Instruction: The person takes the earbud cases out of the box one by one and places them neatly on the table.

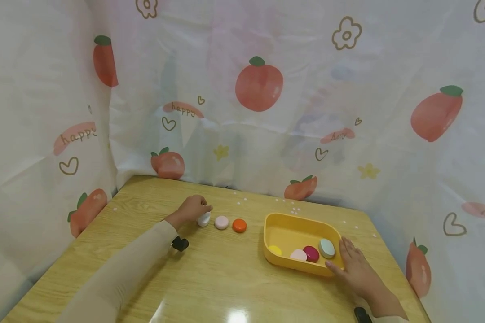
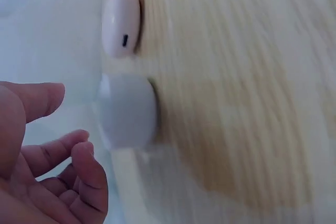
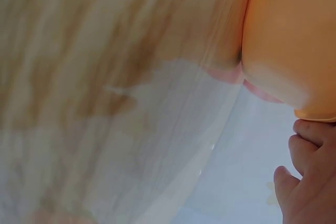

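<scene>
Gripping nothing with the left hand, held loosely bent right at the white disc, with a clear gap between thumb and fingertips in the left wrist view. Cannot tell whether in contact with the disc: overlapping it in the head view, slightly blurred in the other. Find the white disc on the bench, at the left end of a short row, with a pale pink disc and then an orange disc to its right.

Looks light, stiff and smooth, probably hard plastic: likely to skid under an off-centre push, unlikely to dent or break. Best held by the rounded edge, across the widest part, thumb opposite fingertips, rather than pinched on the slick top. Mind the pale pink neighbour, leaving little room on that side.

Resting the right hand against the right end of the yellow tray, fingers extended, thumb by the near corner, nothing pinched as far as shown. Inside, towards the near wall: a yellow disc, a second pale pink disc, a crimson disc and a mint disc. In the way of any low move rightward from the white disc: both neighbours, then the raised tray wall. Behind the bench, a fruit-printed curtain.
</scene>
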The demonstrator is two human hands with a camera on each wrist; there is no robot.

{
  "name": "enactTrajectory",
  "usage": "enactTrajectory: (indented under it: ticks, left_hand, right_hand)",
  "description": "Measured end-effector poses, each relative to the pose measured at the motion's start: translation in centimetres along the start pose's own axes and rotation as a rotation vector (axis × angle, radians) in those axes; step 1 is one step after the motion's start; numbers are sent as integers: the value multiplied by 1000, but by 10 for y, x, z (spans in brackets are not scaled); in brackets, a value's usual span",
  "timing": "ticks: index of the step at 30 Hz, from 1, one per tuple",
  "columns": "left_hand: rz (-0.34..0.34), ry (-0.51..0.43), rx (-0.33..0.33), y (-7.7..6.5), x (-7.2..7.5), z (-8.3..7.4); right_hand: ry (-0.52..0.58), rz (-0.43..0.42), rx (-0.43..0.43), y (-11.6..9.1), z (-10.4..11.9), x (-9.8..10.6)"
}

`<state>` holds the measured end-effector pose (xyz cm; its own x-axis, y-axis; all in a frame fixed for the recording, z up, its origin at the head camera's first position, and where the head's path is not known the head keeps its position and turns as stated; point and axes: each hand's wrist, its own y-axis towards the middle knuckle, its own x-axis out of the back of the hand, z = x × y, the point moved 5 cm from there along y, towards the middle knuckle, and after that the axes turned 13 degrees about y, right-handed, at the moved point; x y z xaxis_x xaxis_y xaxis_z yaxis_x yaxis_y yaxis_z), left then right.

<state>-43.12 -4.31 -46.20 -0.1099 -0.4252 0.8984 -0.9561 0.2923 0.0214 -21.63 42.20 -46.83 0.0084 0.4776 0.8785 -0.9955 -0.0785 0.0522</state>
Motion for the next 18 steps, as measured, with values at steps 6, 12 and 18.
enactTrajectory:
  ticks: [6, 12, 18]
  left_hand:
    - [-19, -32, -92, 6, 1, -30]
    - [43, -120, -179, 12, -13, -58]
    - [108, -207, -232, 13, -24, -85]
  right_hand:
    - [-13, -11, 9, 0, 1, 3]
    - [-35, -31, 34, 0, 3, 6]
    - [-38, -42, 46, -1, 1, 4]
